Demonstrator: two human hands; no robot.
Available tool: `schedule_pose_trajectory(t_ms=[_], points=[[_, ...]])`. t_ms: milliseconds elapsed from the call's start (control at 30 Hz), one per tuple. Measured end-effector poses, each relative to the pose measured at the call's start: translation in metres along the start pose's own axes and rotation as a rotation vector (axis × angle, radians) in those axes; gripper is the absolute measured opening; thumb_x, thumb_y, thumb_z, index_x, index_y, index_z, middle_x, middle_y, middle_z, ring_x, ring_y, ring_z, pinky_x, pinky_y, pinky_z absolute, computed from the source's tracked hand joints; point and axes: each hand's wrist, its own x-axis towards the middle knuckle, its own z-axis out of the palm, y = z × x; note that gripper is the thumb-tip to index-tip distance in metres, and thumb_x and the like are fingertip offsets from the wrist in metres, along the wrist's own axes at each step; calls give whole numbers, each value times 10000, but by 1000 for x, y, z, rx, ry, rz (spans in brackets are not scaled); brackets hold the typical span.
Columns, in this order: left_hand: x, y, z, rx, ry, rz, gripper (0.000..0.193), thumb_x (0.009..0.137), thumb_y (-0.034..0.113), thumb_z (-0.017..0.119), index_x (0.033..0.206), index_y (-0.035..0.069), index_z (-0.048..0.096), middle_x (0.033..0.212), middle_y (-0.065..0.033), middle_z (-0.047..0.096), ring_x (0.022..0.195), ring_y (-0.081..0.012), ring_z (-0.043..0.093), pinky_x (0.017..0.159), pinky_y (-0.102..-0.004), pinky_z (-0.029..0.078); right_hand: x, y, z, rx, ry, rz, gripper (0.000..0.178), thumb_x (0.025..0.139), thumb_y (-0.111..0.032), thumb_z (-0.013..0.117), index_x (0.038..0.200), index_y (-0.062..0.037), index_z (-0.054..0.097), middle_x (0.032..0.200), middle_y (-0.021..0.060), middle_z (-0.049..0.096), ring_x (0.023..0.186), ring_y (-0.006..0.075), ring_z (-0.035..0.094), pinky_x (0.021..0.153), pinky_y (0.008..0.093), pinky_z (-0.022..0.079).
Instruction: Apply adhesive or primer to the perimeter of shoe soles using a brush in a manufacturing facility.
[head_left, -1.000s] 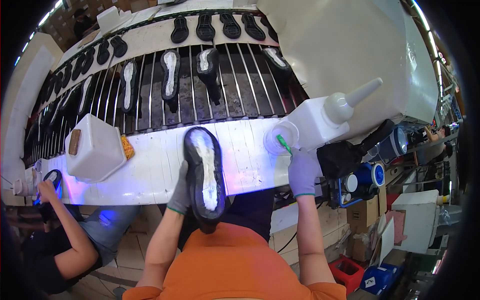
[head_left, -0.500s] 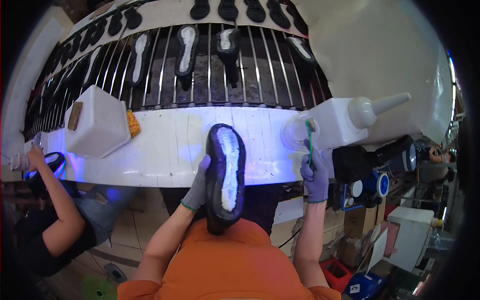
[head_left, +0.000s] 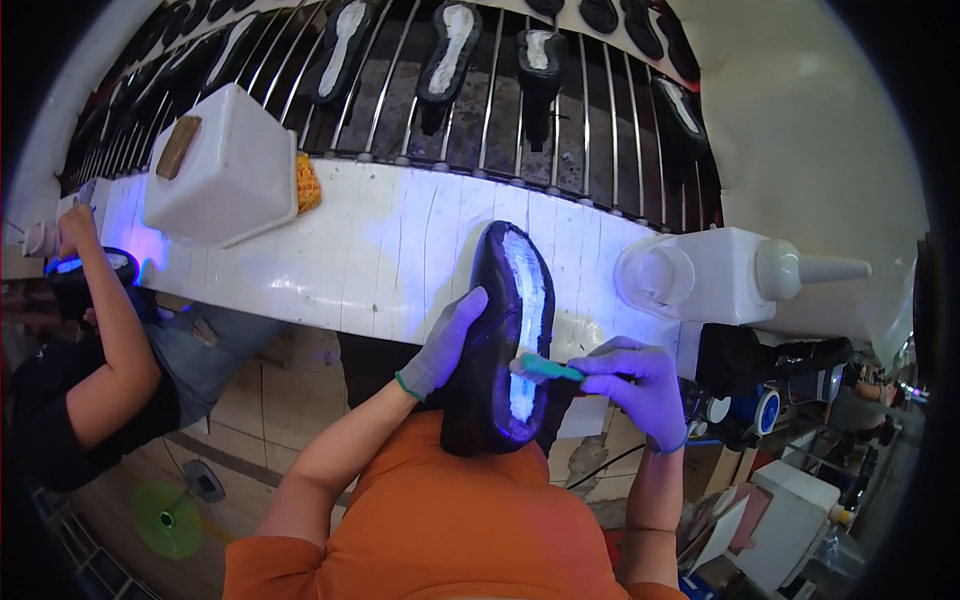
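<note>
A black shoe upper (head_left: 478, 350) is held bottom up in front of me, with a long white strip (head_left: 527, 275) along its underside. My left hand (head_left: 450, 340), in a pale glove with a green cuff, grips its left side. My right hand (head_left: 635, 385), gloved alike, pinches a green-handled brush (head_left: 550, 370). The brush head lies over the lower part of the white strip and appears to touch it. Beyond the right hand, a white cup (head_left: 663, 276) is fixed to the side of a white bottle (head_left: 728, 272) with a long spout, lying on the table.
The white table (head_left: 390, 290) borders a conveyor of metal rods (head_left: 490, 110), where several black shoes rest bottom up. A white jug (head_left: 225, 170) and an orange sponge (head_left: 309, 183) occupy the table's left side. A co-worker's arm (head_left: 110, 330) works at far left. Boxes (head_left: 785, 510) stand low right.
The brush has come from the cup at the right down to the shoe's underside. My left hand still holds the shoe, now turned slightly. The view has shifted.
</note>
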Motion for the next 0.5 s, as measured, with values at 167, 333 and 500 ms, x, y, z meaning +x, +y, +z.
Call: schedule_pose_trajectory(t_ms=[167,333,500], points=[[5,-9,-11,-115,-60,-7,585,968,453,499,1292,-34,496,1150,-98,603,1010,-163,597,917,-307,485,3,-7,8,-145,-63,31,241,758,-34,753,999,-18,742,804,66,669,689,106,584,608,237,441],[-5,6,5,62,-22,30,600,957,471,518,1280,-33,496,1118,-102,605,970,-148,600,868,-292,501,18,4,9,-278,122,21,213,783,-40,736,994,-17,741,769,69,655,679,94,573,613,242,426],[-8,10,7,107,21,19,622,950,494,520,1283,-32,495,1099,-97,606,945,-137,601,839,-276,502,42,7,4,-357,121,20,206,786,-69,738,989,-35,748,743,43,638,641,75,524,582,236,385]])
